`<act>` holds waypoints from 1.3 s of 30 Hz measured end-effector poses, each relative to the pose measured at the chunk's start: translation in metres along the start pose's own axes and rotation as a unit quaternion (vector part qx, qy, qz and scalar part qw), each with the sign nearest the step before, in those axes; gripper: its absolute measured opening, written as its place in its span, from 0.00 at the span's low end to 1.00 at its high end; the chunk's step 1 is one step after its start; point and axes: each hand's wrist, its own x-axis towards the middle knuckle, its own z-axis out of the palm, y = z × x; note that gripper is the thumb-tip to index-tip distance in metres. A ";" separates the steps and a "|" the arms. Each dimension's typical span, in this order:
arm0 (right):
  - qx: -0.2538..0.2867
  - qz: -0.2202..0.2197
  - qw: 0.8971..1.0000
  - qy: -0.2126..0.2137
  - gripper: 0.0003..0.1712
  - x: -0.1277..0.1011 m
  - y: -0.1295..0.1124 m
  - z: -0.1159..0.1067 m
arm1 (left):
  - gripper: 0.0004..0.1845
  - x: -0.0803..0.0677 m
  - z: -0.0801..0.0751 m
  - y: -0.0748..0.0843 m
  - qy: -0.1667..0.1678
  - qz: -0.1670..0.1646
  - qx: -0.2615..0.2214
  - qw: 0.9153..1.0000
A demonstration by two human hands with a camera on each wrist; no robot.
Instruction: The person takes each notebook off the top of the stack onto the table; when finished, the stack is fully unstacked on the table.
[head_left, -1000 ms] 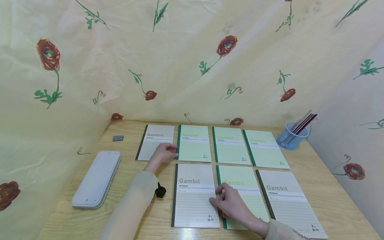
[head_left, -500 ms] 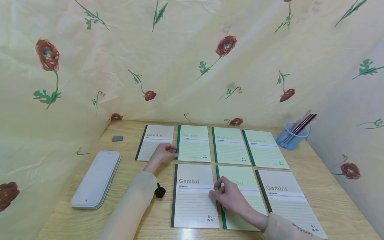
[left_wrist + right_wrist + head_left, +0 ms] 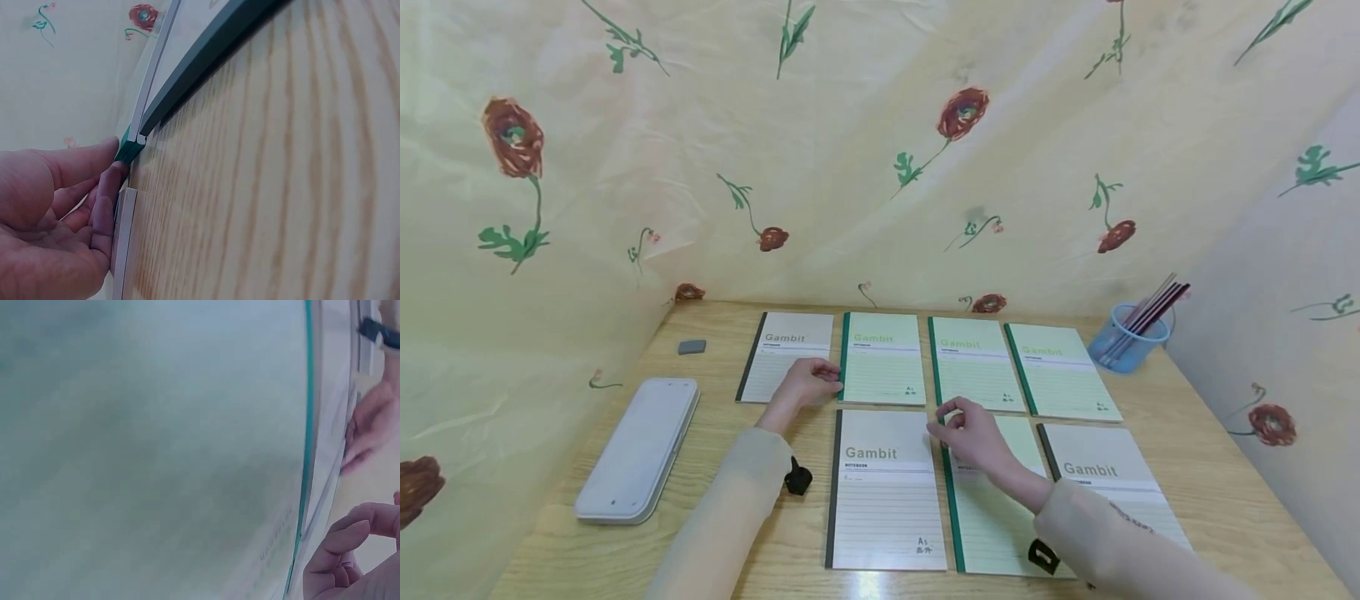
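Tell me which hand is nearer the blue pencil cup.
Right. The right hand hovers over the front-row notebooks, left of the blue pencil cup; the left hand rests farther left, on the back-row gray notebook.

bare wood strip between pencil case (image 3: 638, 450) and notebooks (image 3: 925, 417), pen cup (image 3: 1129, 337) blocking far right corner

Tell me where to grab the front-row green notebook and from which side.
Grip the green notebook by its free right-hand edge, coming from the right between it and the grey notebook. It lies flat with the bound dark-green spine on its left, beside the right hand.
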 end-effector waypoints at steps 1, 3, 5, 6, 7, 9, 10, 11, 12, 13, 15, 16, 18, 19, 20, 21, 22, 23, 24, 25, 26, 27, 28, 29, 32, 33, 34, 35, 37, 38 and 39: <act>0.002 0.003 1.000 0.001 0.13 0.005 0.000 -0.001 | 0.16 0.000 0.000 0.000 0.000 0.000 -0.001 1.000; 0.011 0.007 1.000 -0.003 0.14 0.015 -0.001 -0.002 | 0.16 0.000 0.000 0.001 0.000 0.000 -0.001 1.000; 0.021 0.005 1.000 -0.006 0.14 0.025 0.000 -0.004 | 0.16 0.001 0.000 0.001 0.000 -0.001 0.000 1.000; 0.026 0.006 1.000 -0.010 0.14 0.030 0.000 -0.005 | 0.16 0.001 0.001 0.001 0.001 0.000 0.002 1.000; 0.029 0.007 0.999 -0.013 0.15 0.035 0.001 -0.005 | 0.15 0.001 0.001 0.001 0.001 0.001 0.003 1.000; 0.036 0.009 0.999 -0.015 0.16 0.046 0.002 -0.006 | 0.15 0.002 0.001 0.001 0.003 0.002 0.005 1.000; 0.036 0.010 0.999 -0.015 0.17 0.051 0.002 -0.007 | 0.15 0.002 0.002 0.001 0.004 0.003 0.007 1.000; 0.036 0.014 0.999 -0.016 0.18 0.056 0.003 -0.007 | 0.15 0.002 0.002 0.001 0.005 0.004 0.007 1.000; 0.036 0.018 0.999 -0.017 0.19 0.062 0.004 -0.007 | 0.15 0.002 0.003 0.001 0.006 0.006 0.007 1.000; 0.039 0.024 0.999 -0.017 0.19 0.066 0.004 -0.007 | 0.15 0.002 0.003 0.002 0.006 0.005 0.007 1.000; 0.045 0.037 0.998 -0.024 0.21 0.074 0.005 -0.007 | 0.15 0.002 0.004 0.003 0.008 0.005 0.007 1.000; 0.046 0.042 0.998 -0.028 0.21 0.078 0.005 -0.007 | 0.15 0.002 0.004 0.003 0.010 0.005 0.008 1.000; 0.051 0.051 0.997 -0.037 0.22 0.084 0.005 -0.006 | 0.14 0.002 0.004 0.003 0.012 0.004 0.011 1.000; 0.052 0.053 0.996 -0.041 0.23 0.087 0.006 -0.006 | 0.14 0.001 0.005 0.004 0.013 0.004 0.013 1.000; 0.054 0.053 0.996 -0.045 0.23 0.089 0.006 -0.005 | 0.14 0.001 0.005 0.004 0.013 0.004 0.016 1.000; 0.056 0.053 0.996 -0.048 0.22 0.091 0.006 -0.005 | 0.14 0.001 0.005 0.005 0.014 0.003 0.019 1.000; 0.055 0.051 0.996 -0.049 0.22 0.093 0.006 -0.004 | 0.14 0.001 0.005 0.005 0.014 0.003 0.023 1.000; 0.055 0.049 0.996 -0.052 0.23 0.094 0.006 -0.004 | 0.14 0.001 0.005 0.006 0.013 0.003 0.025 1.000; 0.055 0.049 0.996 -0.054 0.23 0.096 0.006 -0.004 | 0.14 0.000 0.005 0.007 0.013 0.001 0.027 1.000; 0.054 0.046 0.996 -0.057 0.23 0.097 0.006 -0.004 | 0.14 0.000 0.005 0.008 0.012 0.000 0.030 0.999; 0.056 0.045 0.996 -0.059 0.23 0.098 0.007 -0.004 | 0.14 -0.001 0.005 0.009 0.012 -0.003 0.035 0.999; 0.054 0.044 0.996 -0.061 0.23 0.099 0.007 -0.004 | 0.14 -0.001 0.005 0.010 0.012 -0.005 0.041 0.999; 0.053 0.043 0.996 -0.065 0.22 0.100 0.007 -0.005 | 0.14 -0.002 0.006 0.012 0.010 -0.007 0.050 0.999; 0.054 0.044 0.995 -0.068 0.22 0.100 0.007 -0.005 | 0.14 -0.003 0.006 0.013 0.008 -0.010 0.058 0.998; 0.059 0.046 0.995 -0.072 0.21 0.101 0.008 -0.005 | 0.16 -0.004 0.006 0.018 -0.001 -0.016 0.091 0.996; 0.060 0.045 0.994 -0.075 0.21 0.102 0.008 -0.004 | 0.16 -0.004 0.005 0.020 -0.004 -0.018 0.100 0.995; 0.062 0.044 0.994 -0.076 0.21 0.102 0.009 -0.004 | 0.16 -0.005 0.005 0.022 -0.008 -0.022 0.106 0.994; 0.063 0.044 0.994 -0.075 0.21 0.102 0.009 -0.004 | 0.16 -0.005 0.004 0.024 -0.010 -0.026 0.111 0.993; 0.063 0.041 0.994 -0.076 0.21 0.103 0.011 -0.002 | 0.15 -0.005 0.003 0.027 -0.012 -0.029 0.124 0.992; 0.064 0.041 0.994 -0.076 0.21 0.103 0.011 -0.001 | 0.14 -0.005 0.002 0.028 -0.012 -0.031 0.127 0.991; 0.064 0.041 0.994 -0.076 0.21 0.104 0.012 -0.001 | 0.13 -0.004 0.001 0.029 -0.009 -0.031 0.129 0.991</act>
